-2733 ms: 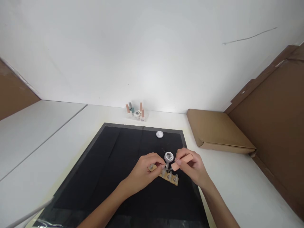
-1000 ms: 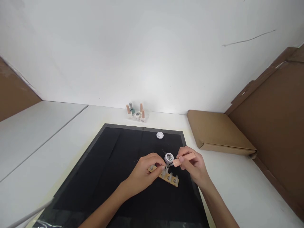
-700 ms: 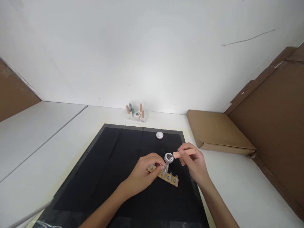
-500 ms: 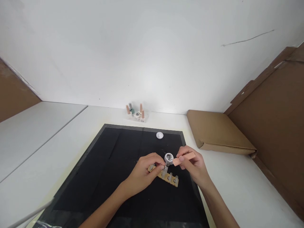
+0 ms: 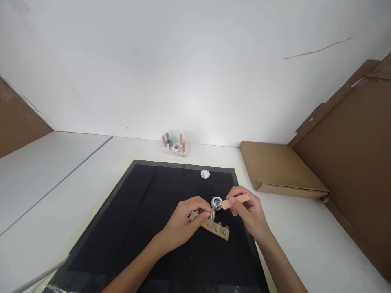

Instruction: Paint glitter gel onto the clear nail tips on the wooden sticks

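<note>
**Your right hand (image 5: 245, 204) holds a peach handle (image 5: 236, 201) at a small white jar (image 5: 216, 203)**

Right of the lower centre, your right hand closes its thumb and fingers around the peach handle, which slants down to the left. Its narrow dark tip reaches the near right edge of the open jar; whether it touches the contents, you cannot tell. Your left hand (image 5: 190, 217), at the lower centre, is pinched narrow, thumb and forefinger together beside a clear upright piece (image 5: 211, 219). What lies between those fingertips is too small to tell.

Below the jar, a tan strip (image 5: 215, 229) slants down to the right, partly hidden by your left hand and bearing small clear pieces. Above the jar, a white lid (image 5: 205, 174) rests near the far edge of the black mat (image 5: 146, 215).

Farther up, left of centre, a clear tray (image 5: 176, 153) holds bottles with peach and grey caps. At the right of the frame, a flat cardboard box (image 5: 279, 167) lies on the white table (image 5: 88, 171).
</note>
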{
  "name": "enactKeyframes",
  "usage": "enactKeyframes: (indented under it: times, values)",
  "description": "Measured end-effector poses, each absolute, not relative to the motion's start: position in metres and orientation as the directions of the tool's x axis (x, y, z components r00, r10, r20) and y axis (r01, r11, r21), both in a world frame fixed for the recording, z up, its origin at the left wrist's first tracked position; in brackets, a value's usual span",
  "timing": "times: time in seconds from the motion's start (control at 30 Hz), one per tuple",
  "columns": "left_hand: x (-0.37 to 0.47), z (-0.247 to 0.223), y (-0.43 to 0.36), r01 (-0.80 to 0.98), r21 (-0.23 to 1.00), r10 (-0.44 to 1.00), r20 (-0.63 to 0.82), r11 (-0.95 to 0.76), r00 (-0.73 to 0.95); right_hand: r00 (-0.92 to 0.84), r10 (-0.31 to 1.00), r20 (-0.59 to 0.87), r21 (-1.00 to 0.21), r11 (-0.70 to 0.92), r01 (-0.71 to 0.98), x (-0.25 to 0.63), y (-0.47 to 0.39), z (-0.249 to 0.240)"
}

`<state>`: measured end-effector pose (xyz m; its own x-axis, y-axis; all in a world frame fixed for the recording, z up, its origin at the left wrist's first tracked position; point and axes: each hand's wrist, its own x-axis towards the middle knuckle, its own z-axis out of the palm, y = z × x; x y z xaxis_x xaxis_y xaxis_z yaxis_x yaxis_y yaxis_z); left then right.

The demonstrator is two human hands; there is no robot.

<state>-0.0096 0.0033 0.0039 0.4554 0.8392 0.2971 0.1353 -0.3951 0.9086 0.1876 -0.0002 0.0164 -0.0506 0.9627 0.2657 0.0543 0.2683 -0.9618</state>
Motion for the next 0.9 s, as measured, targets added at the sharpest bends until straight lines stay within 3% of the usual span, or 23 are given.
enactKeyframes:
  times: [0.1,0.2,0.4,0.9]
  values:
    - [-0.009,0.003,0.003,0.13,0.912,0.846,0.297,-0.389,0.444,0.015,0.967,0.256,-0.967,0.255,0.018,0.188,-0.001,0.015]
    - [-0.009,0.002,0.004,0.134,0.921,0.86,0.278,-0.365,0.429,-0.053,0.96,0.274,-0.962,0.274,-0.011,0.187,-0.004,0.016]
    - [-0.008,0.0,0.005,0.1,0.942,0.881,0.258,-0.321,0.396,-0.166,0.943,0.289,-0.947,0.307,0.092,0.184,-0.008,0.026]
    - [-0.008,-0.002,0.005,0.008,0.966,0.896,0.235,-0.257,0.378,-0.242,0.912,0.33,-0.936,0.349,0.037,0.187,-0.007,0.021]
